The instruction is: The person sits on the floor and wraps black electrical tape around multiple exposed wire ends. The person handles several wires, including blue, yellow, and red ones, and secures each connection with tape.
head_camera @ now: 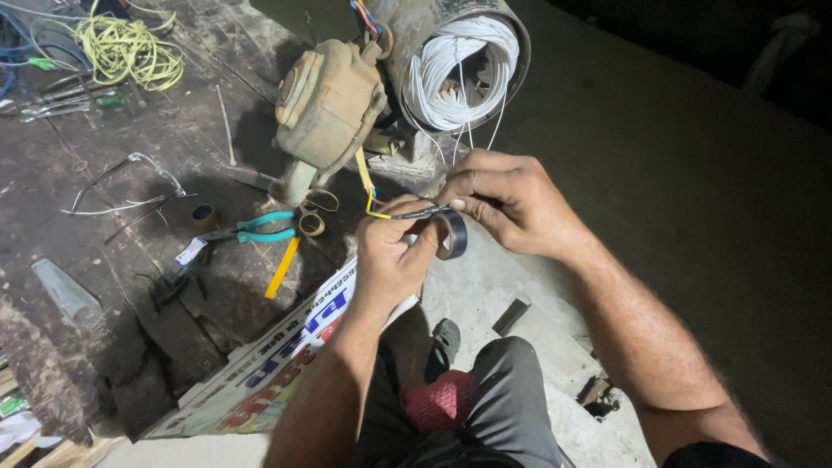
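Note:
My left hand (392,258) pinches a thin yellow-and-dark wire (371,204) that runs up to a grimy motor housing (329,108). My right hand (507,201) holds a roll of black insulating tape (452,234), and a strip of the tape stretches left onto the wire between my two thumbs. Both hands meet just below the motor's open end, where a coil of white winding wire (459,74) fills the round steel shell.
Teal-handled pliers (260,230), small tape rings (312,224) and a yellow strip (282,269) lie on the dirty floor at the left. A bundle of yellow wire (130,48) lies at the top left. A printed sheet (277,355) lies under my left forearm, and my knee (485,399) is below.

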